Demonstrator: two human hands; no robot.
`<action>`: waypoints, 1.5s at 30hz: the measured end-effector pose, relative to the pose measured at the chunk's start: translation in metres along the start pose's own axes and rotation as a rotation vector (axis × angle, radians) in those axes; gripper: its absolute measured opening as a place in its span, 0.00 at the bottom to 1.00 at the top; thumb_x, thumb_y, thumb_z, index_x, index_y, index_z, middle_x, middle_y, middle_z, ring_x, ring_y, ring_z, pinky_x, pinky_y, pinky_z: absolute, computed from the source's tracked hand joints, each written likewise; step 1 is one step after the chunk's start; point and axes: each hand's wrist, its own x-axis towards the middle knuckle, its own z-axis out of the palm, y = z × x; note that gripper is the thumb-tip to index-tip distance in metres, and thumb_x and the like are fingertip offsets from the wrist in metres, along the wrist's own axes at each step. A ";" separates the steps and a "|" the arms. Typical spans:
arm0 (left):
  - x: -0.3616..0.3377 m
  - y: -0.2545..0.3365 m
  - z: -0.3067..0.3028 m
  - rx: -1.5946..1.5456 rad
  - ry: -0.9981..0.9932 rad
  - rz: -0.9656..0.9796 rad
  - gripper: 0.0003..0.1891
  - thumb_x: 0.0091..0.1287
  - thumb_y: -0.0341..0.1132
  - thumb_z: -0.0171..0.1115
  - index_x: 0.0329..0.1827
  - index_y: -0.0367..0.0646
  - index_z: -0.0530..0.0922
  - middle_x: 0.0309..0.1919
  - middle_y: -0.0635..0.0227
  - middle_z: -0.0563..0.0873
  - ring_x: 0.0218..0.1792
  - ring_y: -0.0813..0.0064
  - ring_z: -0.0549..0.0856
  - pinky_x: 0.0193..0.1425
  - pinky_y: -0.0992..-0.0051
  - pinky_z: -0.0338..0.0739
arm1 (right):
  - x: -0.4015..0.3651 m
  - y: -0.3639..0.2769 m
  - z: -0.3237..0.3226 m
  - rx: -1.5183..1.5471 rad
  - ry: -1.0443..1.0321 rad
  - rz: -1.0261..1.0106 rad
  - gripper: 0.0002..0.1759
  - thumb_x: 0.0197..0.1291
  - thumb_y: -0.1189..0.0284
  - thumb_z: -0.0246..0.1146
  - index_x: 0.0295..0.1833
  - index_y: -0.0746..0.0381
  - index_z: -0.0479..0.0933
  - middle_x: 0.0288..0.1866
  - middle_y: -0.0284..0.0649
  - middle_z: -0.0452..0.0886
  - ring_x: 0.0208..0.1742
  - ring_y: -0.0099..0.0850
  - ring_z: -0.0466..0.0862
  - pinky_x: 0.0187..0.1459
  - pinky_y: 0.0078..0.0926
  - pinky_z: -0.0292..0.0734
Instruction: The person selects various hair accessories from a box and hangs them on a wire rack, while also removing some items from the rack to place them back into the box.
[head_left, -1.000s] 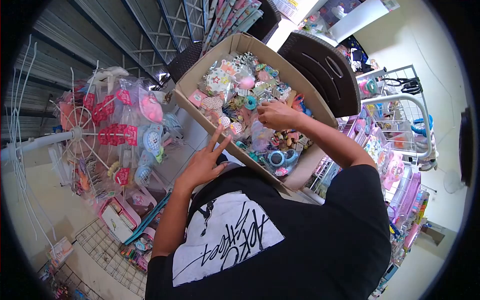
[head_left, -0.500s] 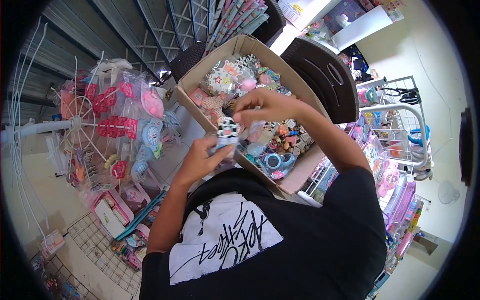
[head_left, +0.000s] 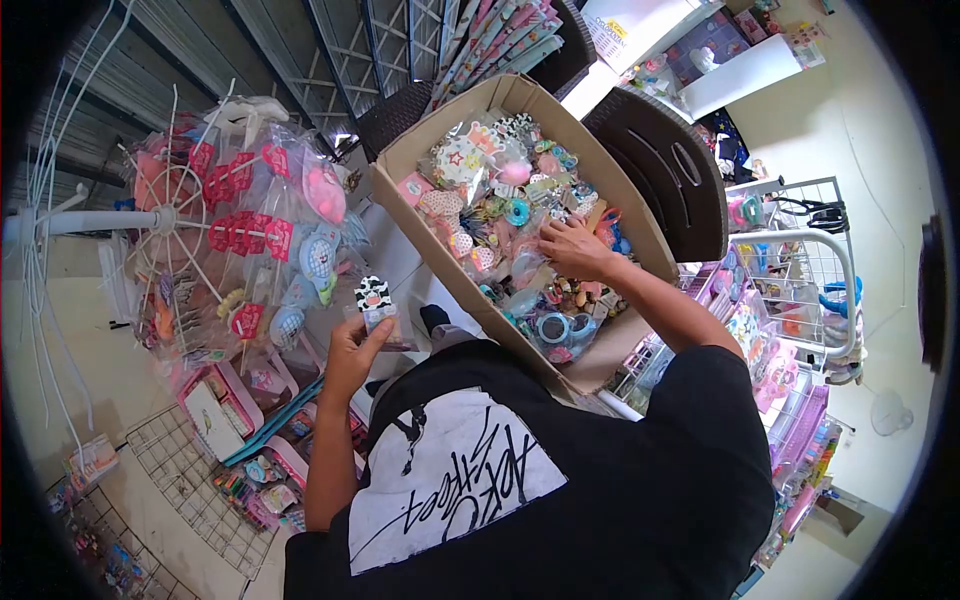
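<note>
My left hand [head_left: 352,352] is closed around a small clear plastic packet [head_left: 392,330] with a black-and-white cow-print card [head_left: 373,294] at its top. It holds the packet outside the box, to the left. My right hand [head_left: 575,248] reaches into an open cardboard box [head_left: 425,232], palm down, with its fingers apart on the heap of small trinkets. Near its fingertips lie clear bags and small accessories, including a turquoise ring-shaped piece [head_left: 517,212]. Round light-blue items [head_left: 552,328] lie at the near end of the box. A bagged star-patterned piece [head_left: 458,158] lies toward the far end.
A rotating rack [head_left: 165,220] hung with bagged accessories stands at the left. Brown woven chairs [head_left: 650,165] stand behind the box. White wire shelving [head_left: 800,290] with goods is on the right. Pink trays [head_left: 235,400] and a wire grid [head_left: 185,465] are at lower left.
My left hand has moved left, away from the box, with the cow-print packet. My right hand has left the packet and lowered into the trinkets, further right.
</note>
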 end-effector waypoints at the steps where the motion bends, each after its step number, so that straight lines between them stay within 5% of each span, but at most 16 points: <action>1: -0.001 0.000 0.000 -0.010 0.000 -0.010 0.11 0.73 0.33 0.64 0.49 0.34 0.85 0.38 0.69 0.88 0.38 0.82 0.85 0.46 0.76 0.81 | 0.002 0.002 0.002 0.081 -0.032 0.023 0.20 0.54 0.68 0.66 0.54 0.58 0.80 0.51 0.39 0.78 0.62 0.37 0.76 0.56 0.44 0.70; 6: -0.007 0.003 0.003 -0.011 0.002 -0.028 0.11 0.73 0.33 0.64 0.50 0.33 0.85 0.39 0.69 0.88 0.38 0.81 0.86 0.45 0.76 0.81 | 0.014 0.011 -0.035 0.103 -0.001 -0.039 0.08 0.55 0.67 0.66 0.36 0.60 0.83 0.43 0.40 0.83 0.52 0.39 0.82 0.51 0.43 0.74; 9: -0.011 0.001 -0.001 -0.053 -0.019 -0.056 0.11 0.73 0.33 0.64 0.49 0.33 0.85 0.38 0.68 0.89 0.39 0.81 0.86 0.48 0.75 0.81 | 0.035 0.023 -0.080 0.300 -0.170 0.017 0.11 0.52 0.66 0.68 0.36 0.62 0.82 0.37 0.46 0.84 0.46 0.46 0.83 0.46 0.45 0.76; 12: -0.013 -0.012 -0.012 0.110 -0.064 -0.032 0.11 0.71 0.32 0.65 0.50 0.36 0.86 0.47 0.63 0.88 0.49 0.73 0.86 0.59 0.68 0.79 | 0.058 -0.018 -0.175 0.265 -0.035 0.056 0.12 0.52 0.68 0.66 0.40 0.62 0.81 0.35 0.51 0.84 0.39 0.52 0.85 0.43 0.49 0.78; 15: -0.023 0.027 -0.006 0.215 -0.066 0.287 0.10 0.68 0.32 0.67 0.50 0.38 0.86 0.56 0.59 0.83 0.59 0.66 0.81 0.67 0.64 0.72 | 0.074 -0.088 -0.227 0.188 0.071 -0.027 0.10 0.55 0.71 0.66 0.42 0.62 0.80 0.36 0.47 0.84 0.38 0.47 0.84 0.44 0.45 0.79; 17: -0.032 0.050 -0.009 0.500 0.018 0.556 0.10 0.67 0.31 0.68 0.49 0.39 0.86 0.65 0.57 0.78 0.65 0.62 0.77 0.69 0.65 0.68 | 0.084 -0.128 -0.236 0.217 0.164 -0.327 0.10 0.56 0.71 0.66 0.42 0.63 0.80 0.38 0.46 0.84 0.39 0.48 0.84 0.45 0.45 0.78; 21: -0.071 0.084 -0.032 0.623 0.097 0.685 0.10 0.67 0.31 0.67 0.48 0.37 0.85 0.63 0.56 0.80 0.61 0.67 0.80 0.66 0.68 0.71 | 0.120 -0.200 -0.253 0.478 0.028 -0.568 0.11 0.59 0.71 0.65 0.45 0.66 0.80 0.39 0.48 0.85 0.41 0.48 0.85 0.46 0.42 0.79; 23: -0.102 0.087 -0.047 0.164 -0.125 0.261 0.11 0.67 0.31 0.67 0.49 0.36 0.85 0.55 0.58 0.86 0.54 0.69 0.84 0.61 0.69 0.75 | 0.144 -0.234 -0.241 0.640 -0.020 -0.680 0.12 0.60 0.71 0.65 0.46 0.65 0.81 0.38 0.48 0.85 0.42 0.46 0.86 0.46 0.40 0.80; 27: -0.150 0.051 -0.080 0.263 0.173 0.361 0.12 0.69 0.33 0.67 0.50 0.35 0.85 0.42 0.63 0.89 0.44 0.74 0.86 0.54 0.72 0.78 | 0.195 -0.313 -0.187 1.083 0.046 -0.752 0.12 0.65 0.70 0.66 0.48 0.66 0.81 0.32 0.41 0.84 0.35 0.25 0.83 0.39 0.33 0.77; 29: -0.179 0.040 -0.095 0.055 0.394 0.253 0.10 0.71 0.36 0.66 0.43 0.36 0.85 0.35 0.68 0.88 0.38 0.82 0.82 0.44 0.73 0.76 | 0.212 -0.357 -0.164 1.328 -0.050 -0.439 0.11 0.66 0.71 0.68 0.50 0.65 0.83 0.42 0.35 0.86 0.43 0.20 0.82 0.47 0.24 0.77; 30: -0.198 0.036 -0.105 0.093 0.471 0.107 0.13 0.71 0.36 0.66 0.51 0.34 0.84 0.37 0.65 0.90 0.41 0.79 0.84 0.50 0.74 0.77 | 0.220 -0.377 -0.146 1.320 -0.086 -0.499 0.11 0.66 0.71 0.68 0.50 0.65 0.83 0.42 0.35 0.86 0.43 0.20 0.82 0.47 0.24 0.77; 35: -0.271 -0.030 -0.144 0.116 0.702 0.173 0.16 0.70 0.36 0.67 0.55 0.35 0.83 0.43 0.64 0.89 0.46 0.77 0.84 0.53 0.73 0.77 | 0.243 -0.486 -0.114 1.636 -0.499 -0.328 0.15 0.73 0.62 0.62 0.53 0.61 0.84 0.43 0.26 0.84 0.41 0.13 0.77 0.42 0.16 0.72; 37: -0.300 -0.046 -0.149 -0.090 0.753 0.179 0.20 0.71 0.37 0.66 0.62 0.36 0.79 0.51 0.61 0.87 0.50 0.75 0.83 0.57 0.72 0.76 | 0.263 -0.520 -0.089 1.588 -0.535 -0.338 0.17 0.74 0.60 0.61 0.55 0.61 0.84 0.43 0.27 0.84 0.44 0.15 0.78 0.46 0.17 0.72; 41: -0.363 -0.068 -0.160 0.256 0.960 0.185 0.22 0.73 0.38 0.64 0.65 0.36 0.75 0.57 0.59 0.83 0.54 0.72 0.83 0.62 0.72 0.73 | 0.311 -0.592 -0.093 1.666 -0.341 -0.414 0.17 0.73 0.61 0.61 0.54 0.62 0.84 0.44 0.29 0.85 0.48 0.18 0.79 0.53 0.21 0.71; 42: -0.378 -0.058 -0.153 -0.090 0.971 0.103 0.21 0.72 0.40 0.64 0.62 0.35 0.77 0.50 0.61 0.86 0.50 0.75 0.84 0.58 0.73 0.75 | 0.325 -0.610 -0.107 1.667 -0.306 -0.437 0.16 0.73 0.61 0.61 0.55 0.62 0.83 0.44 0.29 0.85 0.48 0.18 0.79 0.53 0.21 0.71; 45: -0.411 -0.074 -0.154 0.003 1.053 -0.008 0.19 0.71 0.43 0.66 0.53 0.35 0.80 0.38 0.66 0.86 0.40 0.78 0.82 0.49 0.74 0.75 | 0.360 -0.653 -0.185 1.617 -0.233 -0.549 0.15 0.74 0.62 0.60 0.52 0.62 0.82 0.42 0.29 0.84 0.45 0.17 0.78 0.49 0.19 0.72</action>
